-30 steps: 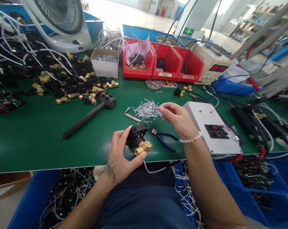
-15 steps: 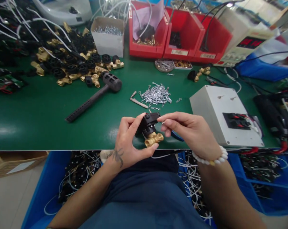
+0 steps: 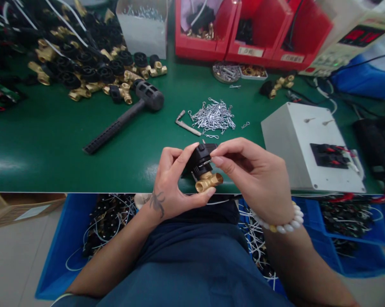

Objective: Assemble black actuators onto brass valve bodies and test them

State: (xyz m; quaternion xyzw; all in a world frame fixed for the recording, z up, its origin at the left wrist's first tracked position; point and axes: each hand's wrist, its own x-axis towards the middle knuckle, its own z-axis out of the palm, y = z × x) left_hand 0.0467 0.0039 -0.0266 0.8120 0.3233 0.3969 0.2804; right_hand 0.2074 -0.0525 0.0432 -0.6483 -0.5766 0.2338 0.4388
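My left hand (image 3: 171,183) grips a small valve (image 3: 203,168) with a black plastic top and a brass tee body, held just above the near edge of the green table (image 3: 52,140). My right hand (image 3: 256,175) pinches a thin metal clip (image 3: 206,162) against the black top of the valve. Both hands meet over the valve. A pile of the same silvery clips (image 3: 214,117) lies on the table just beyond my hands.
A black mallet (image 3: 125,115) lies left of the clips, with a heap of black-and-brass valves (image 3: 90,72) behind it. Red bins (image 3: 250,30) and a cardboard box (image 3: 141,25) line the back. A white switch box (image 3: 304,145) sits right. Blue crates (image 3: 355,230) of wired parts stand below.
My right hand came back from the clip pile with a clip and closed in on the valve. The view tilted down, and both hands now sit nearer the table edge.
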